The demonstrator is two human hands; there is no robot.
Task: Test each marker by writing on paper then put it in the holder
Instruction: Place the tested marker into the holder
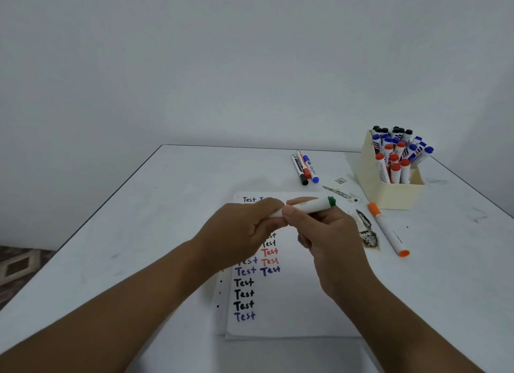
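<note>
The green-capped marker [307, 206] is held level above the paper [292, 303], its barrel pinched by the right hand [328, 242] and its near end gripped by the left hand [244, 231]; being light, rigid and smooth, it is best taken mid-barrel, and firmly when uncapped

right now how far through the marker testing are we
Done: the holder is packed with markers, and the paper carries many "Test" lines. In hand: both hands, left and right, grip the green marker. Left: the orange marker and three markers lying behind.
</note>
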